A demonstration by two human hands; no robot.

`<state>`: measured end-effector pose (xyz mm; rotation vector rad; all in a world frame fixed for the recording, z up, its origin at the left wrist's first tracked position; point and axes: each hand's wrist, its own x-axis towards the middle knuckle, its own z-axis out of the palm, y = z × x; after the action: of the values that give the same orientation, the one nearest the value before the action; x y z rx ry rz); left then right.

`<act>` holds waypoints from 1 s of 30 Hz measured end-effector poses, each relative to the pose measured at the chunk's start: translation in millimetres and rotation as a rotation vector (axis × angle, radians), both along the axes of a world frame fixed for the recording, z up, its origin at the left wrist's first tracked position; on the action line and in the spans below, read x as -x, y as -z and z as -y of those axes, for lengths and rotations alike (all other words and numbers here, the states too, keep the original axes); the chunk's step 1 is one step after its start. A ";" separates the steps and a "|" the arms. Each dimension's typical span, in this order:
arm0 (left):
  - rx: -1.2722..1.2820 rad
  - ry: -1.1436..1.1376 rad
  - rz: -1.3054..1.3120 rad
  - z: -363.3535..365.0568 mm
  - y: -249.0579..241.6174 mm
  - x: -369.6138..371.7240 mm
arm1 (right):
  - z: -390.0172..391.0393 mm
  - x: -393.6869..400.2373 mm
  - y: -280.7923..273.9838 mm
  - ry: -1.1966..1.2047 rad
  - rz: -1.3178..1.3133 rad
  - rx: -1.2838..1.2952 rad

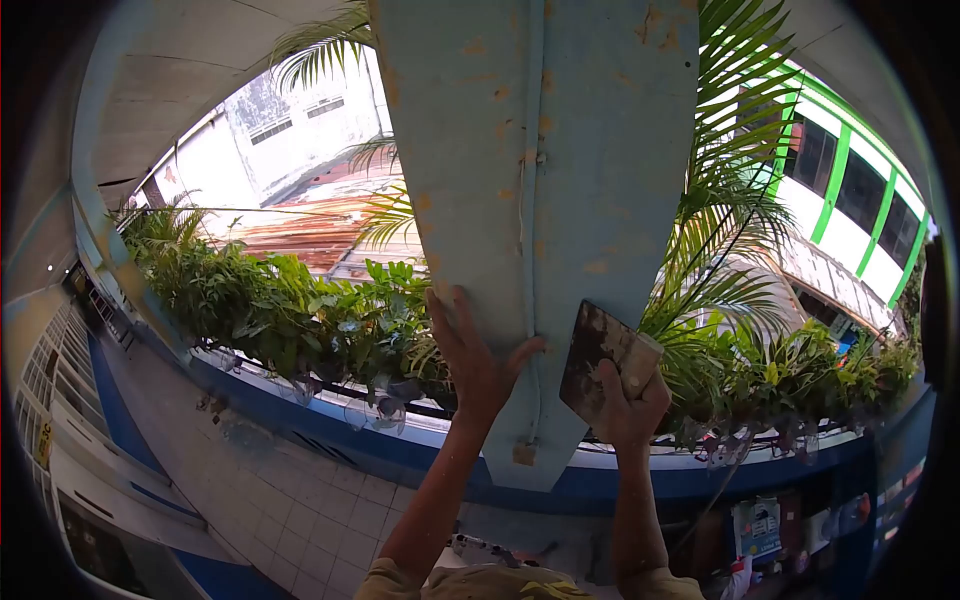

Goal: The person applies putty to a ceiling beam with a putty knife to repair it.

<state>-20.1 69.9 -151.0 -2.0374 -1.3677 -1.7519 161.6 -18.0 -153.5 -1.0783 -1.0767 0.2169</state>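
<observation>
A pale blue-green pillar (470, 180) fills the middle of the view, with patches of tan filler and a thin conduit running down its face. Against its left side lies my left hand (478, 370), fingers spread and thumb pointing toward the conduit. My right hand (632, 405) is wrapped round the pale handle of a trowel (588, 365). The trowel's flat plate is dark and stained, and it overlaps the pillar's lower right edge, tilted. A tan square patch (523, 455) marks the pillar near its bottom.
Leafy potted plants (300, 320) line a blue ledge (330, 455) on both sides of the pillar. Palm fronds (725, 170) hang close on the right. A tiled floor (290, 500) stretches below left. Posters or papers (757, 525) show at lower right.
</observation>
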 end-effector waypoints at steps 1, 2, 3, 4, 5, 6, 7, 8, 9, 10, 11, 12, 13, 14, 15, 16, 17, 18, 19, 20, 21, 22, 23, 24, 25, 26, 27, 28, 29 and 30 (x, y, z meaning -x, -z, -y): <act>0.003 -0.004 0.008 0.1 -0.1 1.1 | -0.3 0.1 0.8 0.018 0.001 -0.022; -0.018 0.027 0.034 -0.4 -0.5 3.1 | -0.4 -0.2 1.4 0.037 0.001 -0.044; -0.040 0.059 0.058 -0.4 -0.2 3.9 | 0.4 -1.4 2.4 0.035 0.006 -0.041; -0.039 0.056 0.062 0.0 0.5 3.3 | 1.3 -3.2 3.8 0.086 0.066 -0.081; -0.048 0.051 0.056 0.7 0.9 1.8 | 1.4 -5.8 4.0 0.137 0.125 -0.122; -0.058 0.046 0.050 0.5 1.0 1.5 | 0.9 -6.9 2.1 0.135 0.127 -0.125; -0.063 0.045 0.052 0.3 0.4 2.5 | 1.0 -6.7 -1.6 0.134 0.111 -0.135; -0.062 0.060 0.063 1.2 -0.4 3.1 | 1.7 -6.9 -5.5 0.134 0.094 -0.143; -0.057 0.075 0.074 2.1 -0.6 3.1 | 1.8 -7.8 -10.7 0.135 0.096 -0.142; -0.054 0.077 0.078 2.9 -0.3 2.8 | 1.4 -9.3 -17.4 0.134 0.084 -0.137; -0.044 0.065 0.072 3.6 0.2 2.9 | 0.9 -10.5 -23.1 0.133 0.071 -0.131; -0.035 0.054 0.066 3.4 1.1 3.3 | -0.3 -12.1 -27.5 0.135 0.074 -0.128; -0.034 0.057 0.069 2.7 3.0 3.8 | -2.2 -14.1 -31.9 0.129 0.074 -0.103; -0.030 0.071 0.085 2.1 5.3 4.7 | -3.2 -15.1 -35.4 0.123 0.075 -0.080; -0.028 0.086 0.104 0.2 5.7 4.6 | -3.7 -15.0 -38.7 0.125 0.082 -0.083; -0.032 0.089 0.114 -1.3 5.3 4.4 | -3.9 -14.3 -41.9 0.150 0.112 -0.101; -0.034 0.085 0.109 0.6 3.7 4.3 | -3.4 -14.3 -44.6 0.172 0.143 -0.115; -0.034 0.082 0.100 1.9 3.1 4.9 | -3.3 -14.3 -47.9 0.173 0.150 -0.112; -0.029 0.083 0.102 1.7 3.6 5.7 | -3.5 -13.7 -51.0 0.151 0.129 -0.106; -0.044 0.081 0.095 1.1 3.9 6.1 | -3.6 -13.4 -52.7 0.129 0.108 -0.099; -0.058 0.078 0.091 0.9 4.0 5.2 | -3.5 -13.2 -53.3 0.130 0.113 -0.095; -0.058 0.077 0.098 -0.1 2.5 4.2 | -4.4 -13.6 -54.2 0.169 0.185 -0.129; -0.050 0.071 0.100 1.0 1.2 4.2 | -3.7 -15.3 -54.2 0.208 0.255 -0.157; -0.042 0.065 0.099 3.1 1.8 4.0 | -1.9 -19.0 -54.7 0.204 0.255 -0.151; -0.039 0.063 0.094 4.1 4.0 3.8 | -0.5 -21.9 -55.7 0.154 0.215 -0.098; -0.029 0.077 0.111 2.7 5.1 4.6 | -0.3 -21.9 -55.9 0.108 0.170 -0.049; -0.022 0.094 0.129 1.0 4.4 5.8 | -2.5 -20.1 -53.8 0.113 0.160 -0.053; -0.033 0.096 0.128 0.8 3.4 6.3 | -8.0 -19.2 -52.3 0.107 0.152 -0.099; -0.040 0.078 0.117 1.6 3.3 4.9 | -13.0 -17.1 -58.6 0.098 0.150 -0.149; -0.038 0.061 0.103 2.4 3.5 4.6 | -14.6 -14.9 -67.1 0.098 0.150 -0.155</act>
<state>-24.6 67.5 -154.5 -2.0149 -1.3018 -1.9180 176.5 -3.4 -86.4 -1.0161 -1.1519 -0.0266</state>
